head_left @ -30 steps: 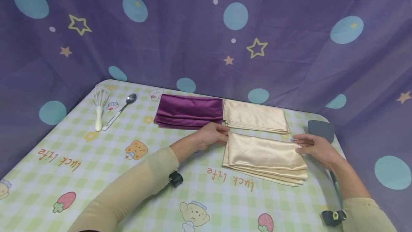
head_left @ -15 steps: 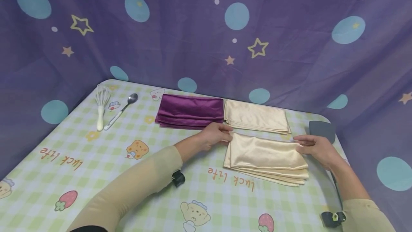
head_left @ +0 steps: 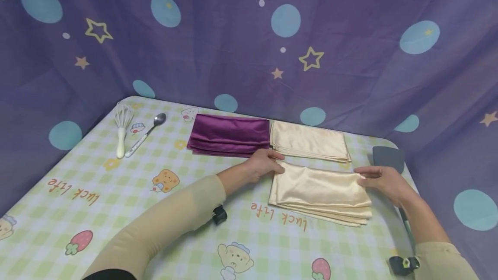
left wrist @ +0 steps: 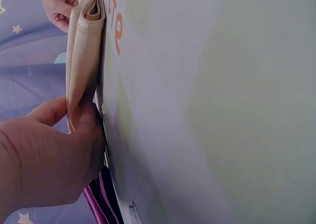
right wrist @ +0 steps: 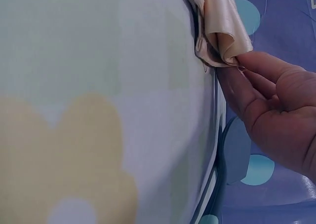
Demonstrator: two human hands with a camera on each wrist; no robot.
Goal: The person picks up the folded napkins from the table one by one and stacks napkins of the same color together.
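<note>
A folded cream satin cloth (head_left: pixel 323 187) lies in layers on the checked table, right of the middle. My left hand (head_left: pixel 262 165) pinches its far left corner; in the left wrist view, thumb and fingers of that hand (left wrist: pixel 54 160) close around the folded edge. At the far right corner is my right hand (head_left: pixel 389 182). The right wrist view shows that hand (right wrist: pixel 281 110) pinching the corner, with fingers on either side of the fabric. Behind lie a second folded cream cloth (head_left: pixel 309 141) and, left of it, a folded purple cloth (head_left: pixel 229 134).
A whisk (head_left: pixel 121 141) and a spoon (head_left: pixel 143 141) lie at the far left of the table. A grey spatula (head_left: pixel 388 159) lies along the right edge, its handle partly behind my right arm. A purple curtain (head_left: pixel 233 55) hangs behind the table.
My left hand has shifted slightly right, further onto the cloth's far left corner. The right hand stays at the right corner. The folded cloth has hardly moved.
</note>
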